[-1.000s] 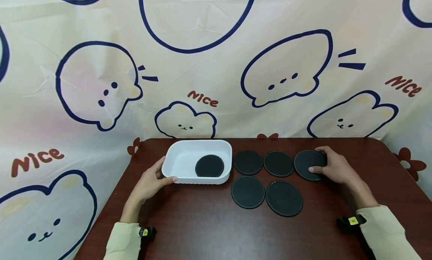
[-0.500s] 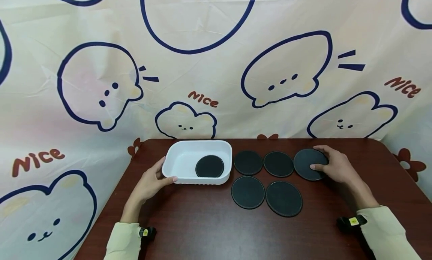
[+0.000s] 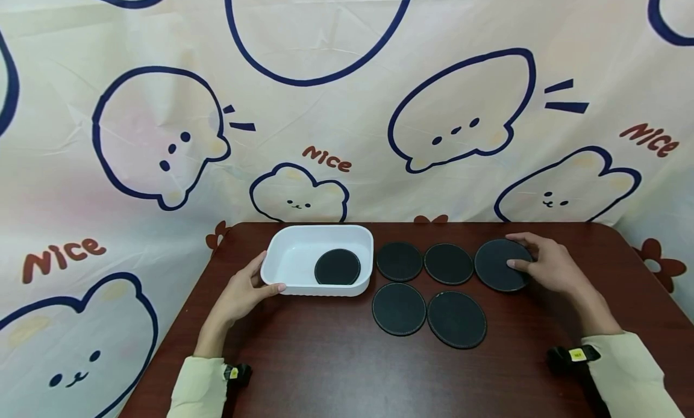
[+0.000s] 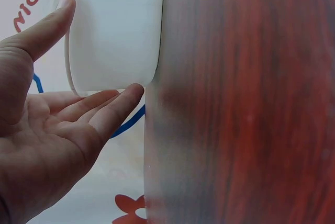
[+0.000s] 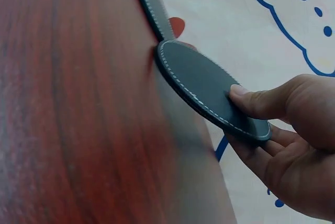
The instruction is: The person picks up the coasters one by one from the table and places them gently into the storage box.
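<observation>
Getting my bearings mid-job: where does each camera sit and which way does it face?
Head: looks forward and down at the table, both hands and sleeves.
Left wrist: faces the left hand at the white tray.
Right wrist: faces the right hand pinching a lifted black coaster.
Shared: head also shows that coaster and tray.

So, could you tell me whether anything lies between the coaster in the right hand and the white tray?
Yes: two coasters lie flat in a row between the held coaster, pinched by the right hand, and the white tray.
</observation>
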{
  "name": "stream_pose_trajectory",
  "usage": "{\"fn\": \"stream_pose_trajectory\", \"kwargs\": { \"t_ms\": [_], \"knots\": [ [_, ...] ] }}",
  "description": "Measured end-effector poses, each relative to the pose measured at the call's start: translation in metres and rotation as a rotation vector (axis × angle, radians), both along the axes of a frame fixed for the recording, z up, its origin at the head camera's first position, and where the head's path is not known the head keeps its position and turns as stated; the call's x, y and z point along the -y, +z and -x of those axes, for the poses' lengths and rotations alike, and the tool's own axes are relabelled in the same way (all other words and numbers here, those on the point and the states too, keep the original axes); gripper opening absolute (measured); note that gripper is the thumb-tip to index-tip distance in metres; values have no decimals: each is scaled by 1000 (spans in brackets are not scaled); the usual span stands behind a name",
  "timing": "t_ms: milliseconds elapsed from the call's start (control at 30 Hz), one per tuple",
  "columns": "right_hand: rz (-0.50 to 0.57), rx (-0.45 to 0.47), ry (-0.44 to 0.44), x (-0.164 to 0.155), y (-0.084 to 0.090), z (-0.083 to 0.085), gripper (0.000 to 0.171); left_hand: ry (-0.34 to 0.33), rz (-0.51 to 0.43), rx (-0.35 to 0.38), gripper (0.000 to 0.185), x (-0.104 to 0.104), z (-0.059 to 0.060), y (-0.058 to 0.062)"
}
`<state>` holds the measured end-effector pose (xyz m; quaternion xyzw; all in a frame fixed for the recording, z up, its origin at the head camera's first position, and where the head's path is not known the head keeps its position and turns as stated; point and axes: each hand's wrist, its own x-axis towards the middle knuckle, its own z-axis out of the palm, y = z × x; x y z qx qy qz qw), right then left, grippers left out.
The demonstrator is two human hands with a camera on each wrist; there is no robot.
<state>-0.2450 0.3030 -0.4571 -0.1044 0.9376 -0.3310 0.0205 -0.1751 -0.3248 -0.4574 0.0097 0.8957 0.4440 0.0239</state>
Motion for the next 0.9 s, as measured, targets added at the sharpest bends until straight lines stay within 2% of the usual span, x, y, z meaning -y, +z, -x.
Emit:
{"fn": "stream_pose_trajectory", "kwargs": {
  "t_ms": [533,900],
  "knots": [
    [91,65,17,0,14,-6,57,-1,1,2,101,0,0,2],
    [260,146,25,3,23,-10,57,4,5,11,102,0,-1,1]
  ]
}}
